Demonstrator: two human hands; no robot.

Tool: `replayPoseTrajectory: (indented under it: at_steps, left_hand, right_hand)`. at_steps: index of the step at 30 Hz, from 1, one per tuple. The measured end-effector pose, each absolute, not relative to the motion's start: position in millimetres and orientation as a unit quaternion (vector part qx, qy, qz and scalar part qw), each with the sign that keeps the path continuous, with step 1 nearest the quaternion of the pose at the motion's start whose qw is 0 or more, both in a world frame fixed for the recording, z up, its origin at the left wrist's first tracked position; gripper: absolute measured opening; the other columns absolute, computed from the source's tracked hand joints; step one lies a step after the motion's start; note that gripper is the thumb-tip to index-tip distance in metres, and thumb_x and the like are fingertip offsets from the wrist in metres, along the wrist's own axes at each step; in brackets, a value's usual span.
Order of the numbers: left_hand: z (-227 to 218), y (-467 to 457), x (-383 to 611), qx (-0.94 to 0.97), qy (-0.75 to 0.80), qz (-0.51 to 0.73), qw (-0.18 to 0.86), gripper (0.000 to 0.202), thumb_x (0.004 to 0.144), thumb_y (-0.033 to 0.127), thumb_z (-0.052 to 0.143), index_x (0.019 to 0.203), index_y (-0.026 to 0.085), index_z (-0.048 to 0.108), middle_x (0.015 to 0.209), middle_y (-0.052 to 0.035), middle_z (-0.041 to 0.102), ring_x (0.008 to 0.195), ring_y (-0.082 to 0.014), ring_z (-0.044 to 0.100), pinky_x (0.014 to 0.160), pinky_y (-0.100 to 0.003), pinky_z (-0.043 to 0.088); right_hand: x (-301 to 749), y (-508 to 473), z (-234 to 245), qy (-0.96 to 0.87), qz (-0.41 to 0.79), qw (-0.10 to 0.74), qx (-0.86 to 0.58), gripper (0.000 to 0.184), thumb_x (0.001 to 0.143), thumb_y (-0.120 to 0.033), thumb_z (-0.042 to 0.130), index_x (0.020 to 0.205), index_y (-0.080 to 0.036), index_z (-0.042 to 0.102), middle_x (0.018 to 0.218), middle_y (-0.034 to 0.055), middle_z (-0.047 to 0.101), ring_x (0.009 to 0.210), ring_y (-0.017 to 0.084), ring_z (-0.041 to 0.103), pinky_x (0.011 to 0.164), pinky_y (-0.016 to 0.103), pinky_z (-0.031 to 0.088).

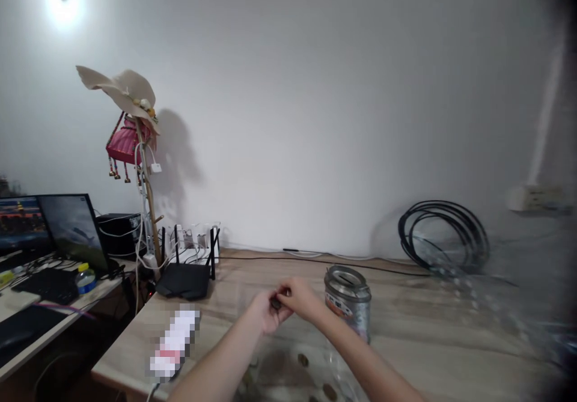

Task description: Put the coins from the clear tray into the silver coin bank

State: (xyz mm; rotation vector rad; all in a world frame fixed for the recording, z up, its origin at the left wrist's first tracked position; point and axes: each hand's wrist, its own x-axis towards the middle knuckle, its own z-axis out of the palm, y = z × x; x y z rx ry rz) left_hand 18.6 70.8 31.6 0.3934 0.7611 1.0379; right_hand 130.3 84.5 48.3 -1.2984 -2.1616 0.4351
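My left hand is held palm up with its fingers curled, above the near part of the wooden table. A small dark round coin shows between its fingers. My right hand meets it from the right, its thumb and fingers pinched at the same coin. Just right of my right hand stands a round metal tin with a slot in its lid. Below my forearms lie several loose coins, among them a brownish one and another near the bottom edge. Clear plastic seems to lie around them.
On the left of the table are a black router and a blurred-out phone-like device with a cable. Coiled black cable leans on the wall at the right. Clear plastic lies there. A lower desk with monitors adjoins at left.
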Motion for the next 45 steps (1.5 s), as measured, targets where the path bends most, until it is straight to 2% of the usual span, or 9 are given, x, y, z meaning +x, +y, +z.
replayPoseTrajectory:
  at_steps: [8,13,15,20,26,32,36,39,45]
  left_hand:
    - [23,95,18,0.232,0.307,0.428,0.818,0.02,0.068,0.004,0.037,0.077,0.001,0.054,0.061,-0.0081,0.059,0.056,-0.0105,0.059,0.065,-0.02,0.047]
    - [15,87,12,0.228,0.329,0.439,0.804,0.032,0.064,0.001,0.039,0.094,-0.003,0.05,0.077,-0.015,0.061,0.078,-0.0162,0.061,0.067,-0.018,0.048]
    - [18,84,9,0.249,0.343,0.443,0.79,0.036,0.065,-0.002,0.037,0.1,-0.003,0.047,0.08,-0.0151,0.061,0.081,-0.0159,0.06,0.065,-0.016,0.047]
    - [22,81,8,0.33,0.382,0.427,0.75,0.032,0.07,0.0,0.04,0.102,0.001,0.045,0.079,-0.014,0.062,0.071,-0.0126,0.062,0.055,-0.013,0.045]
    - [19,81,10,0.411,0.379,0.422,0.713,0.04,0.071,0.009,0.049,0.11,0.007,0.038,0.073,-0.0095,0.063,0.055,-0.0091,0.058,0.041,-0.013,0.036]
    - [18,83,8,0.435,0.417,0.427,0.674,0.043,0.069,0.014,0.05,0.11,0.009,0.039,0.067,-0.0046,0.061,0.036,-0.0006,0.036,0.035,-0.014,0.016]
    - [19,83,7,0.456,0.444,0.403,0.658,0.042,0.068,0.019,0.048,0.109,0.014,0.041,0.054,0.0053,0.05,0.033,-0.0002,0.027,0.037,-0.016,0.01]
    - [19,82,8,0.48,0.44,0.39,0.651,0.044,0.068,0.023,0.047,0.111,0.018,0.04,0.051,0.009,0.042,0.032,-0.0002,0.023,0.039,-0.018,0.006]
    - [16,82,12,0.507,0.421,0.387,0.645,0.049,0.07,0.04,0.044,0.114,0.021,0.035,0.048,0.0091,0.039,0.032,-0.0008,0.02,0.041,-0.017,0.006]
  right_hand:
    - [142,92,37,-0.791,0.208,0.331,-0.471,0.015,0.066,-0.027,0.05,0.064,-0.017,0.061,0.065,0.0025,0.064,0.064,0.014,0.055,0.058,0.022,0.04]
    - [181,71,70,-0.681,-0.045,0.441,-0.583,0.027,0.075,-0.035,0.039,0.08,-0.02,0.061,0.086,0.0063,0.063,0.078,0.018,0.053,0.073,0.027,0.037]
    - [209,69,82,-0.608,-0.096,0.415,-0.67,0.031,0.076,-0.038,0.036,0.083,-0.021,0.061,0.086,0.0072,0.063,0.08,0.02,0.053,0.067,0.029,0.037]
    - [249,77,84,-0.542,-0.028,0.3,-0.784,0.029,0.07,-0.042,0.041,0.075,-0.024,0.063,0.083,0.0057,0.063,0.076,0.023,0.055,0.051,0.027,0.033]
    - [243,83,73,-0.564,-0.061,0.313,-0.762,0.029,0.069,-0.041,0.041,0.074,-0.025,0.065,0.08,0.0055,0.063,0.075,0.02,0.055,0.052,0.026,0.033]
    - [242,78,75,-0.581,-0.128,0.289,-0.75,0.028,0.07,-0.038,0.041,0.069,-0.023,0.064,0.07,0.0061,0.063,0.072,0.022,0.054,0.056,0.03,0.032]
    - [228,74,73,-0.587,-0.206,0.37,-0.69,0.03,0.074,-0.034,0.038,0.081,-0.018,0.063,0.079,0.0076,0.063,0.078,0.023,0.052,0.065,0.032,0.033]
    - [198,75,60,-0.688,-0.103,0.42,-0.583,0.03,0.075,-0.032,0.037,0.082,-0.017,0.062,0.08,0.0063,0.063,0.074,0.017,0.053,0.067,0.027,0.035]
    - [141,79,25,-0.814,0.2,0.311,-0.448,0.027,0.073,-0.029,0.04,0.065,-0.018,0.063,0.064,0.001,0.064,0.057,0.012,0.053,0.054,0.022,0.035]
